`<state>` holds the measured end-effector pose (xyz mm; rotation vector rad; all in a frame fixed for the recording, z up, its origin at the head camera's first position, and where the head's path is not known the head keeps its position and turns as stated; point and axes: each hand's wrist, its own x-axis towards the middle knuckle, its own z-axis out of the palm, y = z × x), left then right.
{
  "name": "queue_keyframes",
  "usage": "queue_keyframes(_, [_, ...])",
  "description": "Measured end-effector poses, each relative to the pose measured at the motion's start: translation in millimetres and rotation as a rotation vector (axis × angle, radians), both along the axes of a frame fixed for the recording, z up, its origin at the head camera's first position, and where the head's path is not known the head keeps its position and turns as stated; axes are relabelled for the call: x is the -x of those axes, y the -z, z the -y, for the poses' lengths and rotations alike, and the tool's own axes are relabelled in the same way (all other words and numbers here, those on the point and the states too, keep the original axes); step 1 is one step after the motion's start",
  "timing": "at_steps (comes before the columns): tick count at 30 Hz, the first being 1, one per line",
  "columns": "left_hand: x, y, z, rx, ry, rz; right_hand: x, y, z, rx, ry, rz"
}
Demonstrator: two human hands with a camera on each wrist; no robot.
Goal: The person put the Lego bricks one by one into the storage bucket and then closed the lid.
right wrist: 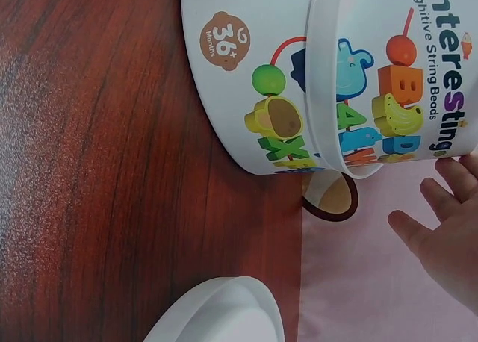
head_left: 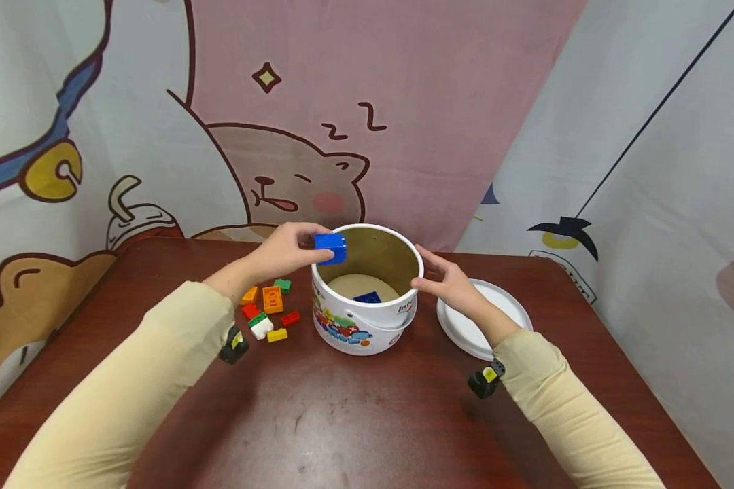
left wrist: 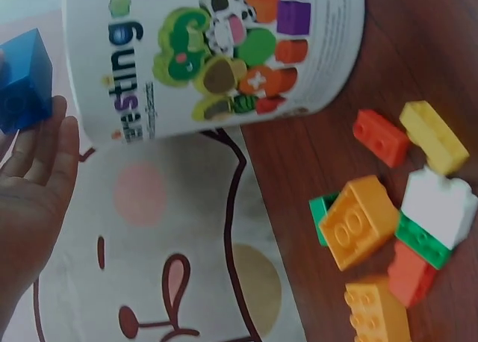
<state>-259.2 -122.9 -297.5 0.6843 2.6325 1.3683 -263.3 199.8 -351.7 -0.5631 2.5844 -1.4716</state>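
Observation:
My left hand point(head_left: 287, 252) pinches a blue toy block point(head_left: 331, 248) between thumb and fingers at the left of the white bucket's rim. The same blue block point(left wrist: 26, 81) shows at the edge of the left wrist view. Printed pictures cover the bucket point(head_left: 367, 326), which stands upright with its top uncovered. Another blue block point(head_left: 368, 297) lies on its floor. At the right of the rim is my right hand point(head_left: 449, 285), its thumb and fingertips touching the bucket. In the right wrist view the fingers point(right wrist: 441, 200) look spread and fairly straight.
Several loose blocks lie left of the bucket, among them an orange one point(head_left: 272, 299), a yellow one point(head_left: 277, 335) and a white one point(head_left: 261, 329). A round white lid point(head_left: 459, 326) rests to the right, partly beneath the right forearm. A patterned cloth point(head_left: 440, 102) hangs behind the table point(head_left: 355, 421).

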Motion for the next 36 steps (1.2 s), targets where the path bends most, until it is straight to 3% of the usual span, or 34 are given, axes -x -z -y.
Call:
queue_keyframes(12, [7.1, 10.3, -39.3, 0.043, 0.085, -0.031, -0.2, 2.0, 1, 0.002, 0.008, -0.006])
queue_keyframes(16, [8.3, 13.4, -46.2, 0.039, 0.104, -0.044, -0.2, 2.7, 1, 0.002, 0.003, -0.013])
queue_keyframes(21, [6.9, 9.6, -47.6, 0.015, 0.108, -0.052, 0.5, 2.3, 0, 0.001, 0.003, -0.019])
queue_keyframes(29, [4.6, 4.2, -17.9, -0.046, 0.014, -0.061, 2.0, 2.8, 2, -0.001, -0.004, -0.016])
queue_keyframes(36, [2.5, 16.4, 30.7, -0.070, -0.103, -0.040, 2.0, 2.4, 0, -0.008, 0.009, -0.003])
